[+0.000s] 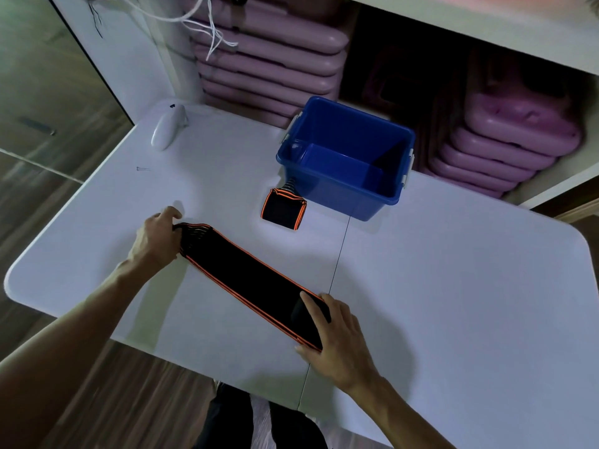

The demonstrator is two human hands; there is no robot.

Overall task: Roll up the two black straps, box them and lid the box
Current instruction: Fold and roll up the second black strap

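A long black strap with orange edges lies flat and stretched out diagonally on the white table. My left hand pinches its far left end. My right hand grips its near right end, fingers on top of the fabric. A second black strap, rolled into a short bundle, rests on the table against the front left corner of an open blue box. The box is empty inside. No lid is in view.
A white handheld device lies at the table's far left corner, with a small nail or pin nearby. Stacked pink cases fill shelves behind the table. White cords hang at the back. The table's near edge is close to my legs.
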